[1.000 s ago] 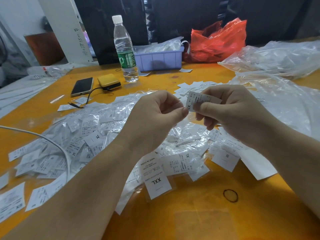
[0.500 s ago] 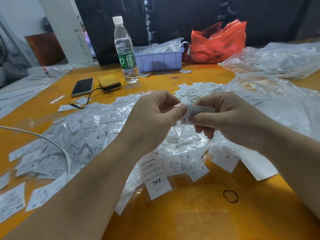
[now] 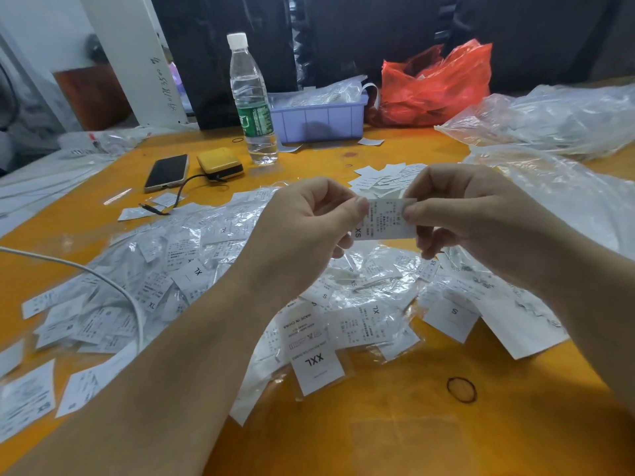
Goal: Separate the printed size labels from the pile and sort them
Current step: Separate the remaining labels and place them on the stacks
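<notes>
Both hands hold one white XS label [image 3: 385, 219] above the pile. My left hand [image 3: 302, 228] pinches its left end with thumb and forefinger. My right hand [image 3: 470, 214] pinches its right end. Below them a wide pile of size labels in clear sleeves [image 3: 192, 269] covers the orange table [image 3: 395, 434]. An XXL label [image 3: 316, 367] lies at the pile's near edge and an S label [image 3: 452, 316] lies to the right. A small stack of loose labels [image 3: 381, 178] sits behind my hands.
A water bottle [image 3: 252, 104], a purple bin [image 3: 319, 120] and a red bag [image 3: 436, 84] stand at the back. A phone [image 3: 167, 171] and a yellow case [image 3: 220, 163] lie at the left. Clear plastic bags [image 3: 556, 190] fill the right. A white cable [image 3: 103, 280] crosses the pile; a rubber band [image 3: 461, 389] lies near.
The XS label has been drawn out flat between the two hands: my right hand has slid to its right end, and the printed face now shows fully.
</notes>
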`<state>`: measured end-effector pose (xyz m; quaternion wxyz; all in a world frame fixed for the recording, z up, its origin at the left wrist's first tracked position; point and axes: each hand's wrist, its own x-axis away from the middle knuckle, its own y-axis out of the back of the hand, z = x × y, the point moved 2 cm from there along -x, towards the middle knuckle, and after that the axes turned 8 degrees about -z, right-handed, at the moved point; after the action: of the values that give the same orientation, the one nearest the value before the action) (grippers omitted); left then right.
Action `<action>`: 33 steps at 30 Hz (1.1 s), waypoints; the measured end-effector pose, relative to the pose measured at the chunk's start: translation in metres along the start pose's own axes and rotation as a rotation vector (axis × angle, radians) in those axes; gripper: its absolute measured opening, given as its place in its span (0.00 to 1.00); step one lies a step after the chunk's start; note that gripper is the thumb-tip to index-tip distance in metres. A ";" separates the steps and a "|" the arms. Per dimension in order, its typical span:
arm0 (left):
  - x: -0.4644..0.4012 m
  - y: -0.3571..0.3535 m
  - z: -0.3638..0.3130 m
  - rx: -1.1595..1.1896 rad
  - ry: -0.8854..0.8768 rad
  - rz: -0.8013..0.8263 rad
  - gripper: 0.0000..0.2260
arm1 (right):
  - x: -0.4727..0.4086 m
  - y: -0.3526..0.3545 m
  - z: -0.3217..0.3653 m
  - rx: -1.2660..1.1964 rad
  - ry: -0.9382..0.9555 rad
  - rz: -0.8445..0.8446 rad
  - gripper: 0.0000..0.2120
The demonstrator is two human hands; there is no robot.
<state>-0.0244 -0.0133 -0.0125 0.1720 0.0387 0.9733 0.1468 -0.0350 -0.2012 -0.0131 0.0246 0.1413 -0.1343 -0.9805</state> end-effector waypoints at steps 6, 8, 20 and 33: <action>0.003 -0.004 0.002 -0.067 -0.015 0.073 0.05 | 0.004 -0.013 0.000 -0.010 0.124 -0.017 0.09; 0.002 -0.004 0.003 -0.074 -0.011 0.060 0.05 | 0.004 -0.011 0.003 -0.016 0.123 -0.042 0.07; 0.001 -0.003 0.004 -0.066 -0.005 0.029 0.06 | 0.002 -0.010 -0.003 0.027 0.079 -0.099 0.02; 0.002 -0.002 0.003 -0.106 -0.010 0.033 0.09 | 0.006 -0.015 0.000 0.058 0.065 0.076 0.16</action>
<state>-0.0253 -0.0144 -0.0166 0.1764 0.0461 0.9625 0.2006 -0.0412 -0.1878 -0.0187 0.0620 0.1687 -0.1670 -0.9695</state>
